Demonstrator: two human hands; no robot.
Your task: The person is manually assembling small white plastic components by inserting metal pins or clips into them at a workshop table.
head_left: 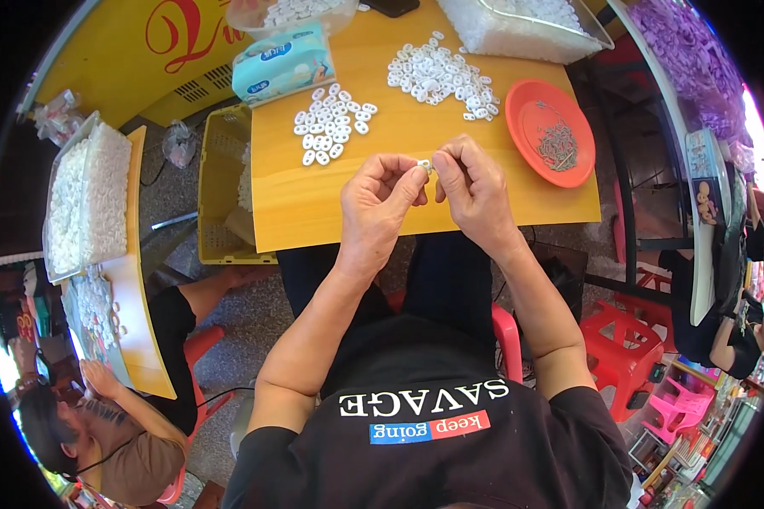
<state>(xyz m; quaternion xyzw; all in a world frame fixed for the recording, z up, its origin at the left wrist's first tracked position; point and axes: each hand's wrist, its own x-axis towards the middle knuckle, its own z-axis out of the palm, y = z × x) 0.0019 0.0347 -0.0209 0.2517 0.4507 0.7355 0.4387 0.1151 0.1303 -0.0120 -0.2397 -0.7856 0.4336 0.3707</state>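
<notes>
Pinching: a small white ring (424, 165) is held between the fingers of left hand (380, 202) and right hand (474, 188), closed on it.
Beyond fingers: white ring piles (437, 75), orange plate (526, 106) on counter (297, 204).

Bright, even daylight — soft shadows only; centre sharp, fisheye bending straight edges toward a black rim, blown-out glare at right edge.

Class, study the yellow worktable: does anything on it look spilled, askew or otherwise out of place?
Nothing stands out. The white rings lie in two loose piles, the metal pieces stay inside the orange plate, and the tissue pack sits flat. Both hands pinch one small white piece.
</notes>
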